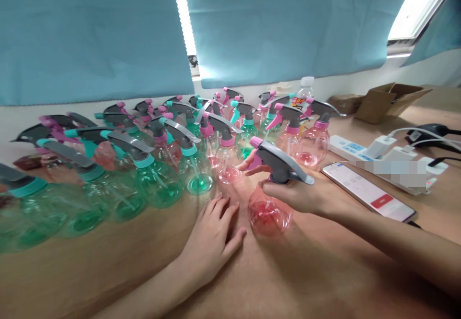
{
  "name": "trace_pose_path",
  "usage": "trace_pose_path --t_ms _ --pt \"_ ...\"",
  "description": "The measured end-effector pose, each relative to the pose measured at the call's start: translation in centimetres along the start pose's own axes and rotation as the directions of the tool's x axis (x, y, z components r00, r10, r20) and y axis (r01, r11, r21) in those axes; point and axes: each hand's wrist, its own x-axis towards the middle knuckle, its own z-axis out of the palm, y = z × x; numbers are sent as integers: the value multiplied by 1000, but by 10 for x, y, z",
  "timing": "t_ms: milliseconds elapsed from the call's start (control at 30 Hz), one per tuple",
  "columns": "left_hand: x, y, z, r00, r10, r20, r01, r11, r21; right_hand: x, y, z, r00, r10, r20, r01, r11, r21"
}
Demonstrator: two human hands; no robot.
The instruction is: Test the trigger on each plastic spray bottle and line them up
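My right hand (291, 192) is wrapped round the neck of a pink spray bottle (270, 216), below its grey and pink trigger head. This bottle stands upright at the front of the others, on the wooden table (151, 271). Just left of it my left hand (216, 232) lies on the table, fingers apart, holding nothing. Beyond my left fingertips are a green spray bottle (196, 172) and a clear pinkish one (229, 163).
Several green and pink spray bottles crowd the left and back. At the right lie a phone (369, 189) and a white power strip (349, 148) with plugged-in chargers. An open cardboard box (382, 105) and a plastic bottle (306, 91) are behind.
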Motion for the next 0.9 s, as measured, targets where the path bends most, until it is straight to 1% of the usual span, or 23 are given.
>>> trace_pose_path --t_ms 100,200,367,500,633,767,900 --pt "0 1 -1 1000 -1 14 0 1000 8 -7 11 1 999 48 -14 -49 990 -130" --pt "0 1 -1 1000 -3 1 3 1000 1 -9 11 -1 995 103 6 -100 978 -185" --pt "0 0 -1 1000 3 -15 -3 1000 -7 -3 -6 -5 992 109 70 -103 992 -79" --pt "-1 0 0 1000 2 -3 -2 1000 6 1 -18 -6 987 141 78 -141 990 -13" --pt "-1 0 -1 1000 -1 10 1 1000 9 1 -22 -6 981 186 53 -183 982 -48" --pt "-1 0 -1 1000 0 5 0 1000 9 1 -24 -7 970 234 67 -225 967 -117" --pt "-1 0 0 1000 4 3 -4 1000 9 4 -25 -6 972 237 5 -234 963 -131"
